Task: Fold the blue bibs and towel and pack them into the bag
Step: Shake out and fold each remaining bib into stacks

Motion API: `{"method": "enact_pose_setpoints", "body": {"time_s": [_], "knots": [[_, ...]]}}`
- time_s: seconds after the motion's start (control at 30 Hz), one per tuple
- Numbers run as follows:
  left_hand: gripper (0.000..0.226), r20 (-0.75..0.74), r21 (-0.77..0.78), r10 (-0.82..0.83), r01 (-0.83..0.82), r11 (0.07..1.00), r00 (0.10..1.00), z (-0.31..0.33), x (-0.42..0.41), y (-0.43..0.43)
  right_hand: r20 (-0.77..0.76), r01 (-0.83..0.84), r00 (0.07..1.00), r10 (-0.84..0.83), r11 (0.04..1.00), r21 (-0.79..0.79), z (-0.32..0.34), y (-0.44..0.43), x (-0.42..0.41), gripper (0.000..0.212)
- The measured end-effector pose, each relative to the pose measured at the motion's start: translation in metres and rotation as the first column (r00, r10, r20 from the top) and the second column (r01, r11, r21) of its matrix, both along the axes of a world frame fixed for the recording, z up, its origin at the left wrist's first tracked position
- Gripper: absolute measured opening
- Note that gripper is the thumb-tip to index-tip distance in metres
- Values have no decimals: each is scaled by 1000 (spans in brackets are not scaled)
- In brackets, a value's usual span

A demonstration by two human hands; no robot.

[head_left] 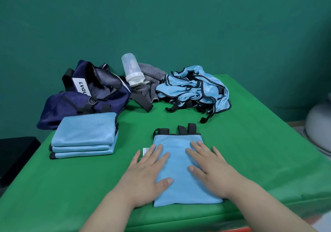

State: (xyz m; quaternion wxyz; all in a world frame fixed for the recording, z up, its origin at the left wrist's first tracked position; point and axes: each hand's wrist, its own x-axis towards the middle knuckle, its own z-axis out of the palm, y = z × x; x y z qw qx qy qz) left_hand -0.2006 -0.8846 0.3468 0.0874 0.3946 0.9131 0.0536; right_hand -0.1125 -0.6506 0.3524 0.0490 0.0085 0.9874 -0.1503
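A folded light-blue bib (179, 161) with black straps at its far edge lies near the table's front edge. My left hand (148, 174) presses flat on its left side, fingers spread. My right hand (211, 167) lies flat on its right side. To the left sits a stack of three folded blue bibs (84, 135). A heap of unfolded blue bibs (195, 90) with black trim lies at the back right. The navy bag (86, 95) stands open at the back left.
A translucent bottle with a white cap (131, 69) leans on a grey striped towel (150, 81) between the bag and the heap. The green table (250, 142) drops off at right, where a grey round object (318, 127) stands. A black object (16, 156) sits at the left.
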Motion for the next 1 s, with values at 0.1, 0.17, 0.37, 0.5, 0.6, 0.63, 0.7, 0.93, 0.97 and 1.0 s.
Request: {"method": "enact_pose_setpoints", "body": {"time_s": [0.1, 0.17, 0.37, 0.5, 0.6, 0.63, 0.7, 0.93, 0.97, 1.0], "knots": [[70, 59, 162, 39, -48, 986, 997, 0, 4, -4, -68, 57, 995, -71, 980, -189, 3, -2, 12, 56], [72, 82, 264, 34, -55, 963, 996, 1, 12, -6, -114, 98, 984, -134, 955, -280, 1, -7, 28, 60], [79, 133, 370, -121, 64, 927, 984, 6, 30, -23, -218, -18, 975, -32, 974, -224, -11, -23, 63, 69], [75, 91, 288, -179, 146, 946, 980, 9, 32, -27, -143, -53, 990, 16, 965, -256, 1, -8, 57, 56], [69, 30, 260, -213, 198, 945, 977, 10, 27, -25, -74, -82, 995, 64, 959, -272, 7, -6, 47, 40], [69, 20, 250, -220, 208, 946, 975, 11, 25, -24, -40, -94, 995, 87, 962, -256, 9, -6, 44, 38], [72, 18, 209, -240, 231, 950, 971, 13, 23, -20, 20, -117, 992, 124, 969, -218, 12, -3, 40, 36], [61, 3, 254, -259, 249, 935, 966, 8, 19, -15, 64, -148, 985, 159, 976, -159, 21, -2, 37, 35], [54, 0, 282, -257, 246, 927, 967, 7, 18, -16, 51, -147, 986, 157, 975, -164, 22, -3, 37, 31], [49, -2, 297, -254, 243, 924, 967, 6, 18, -16, 42, -144, 987, 153, 975, -169, 22, -3, 37, 26]]}}
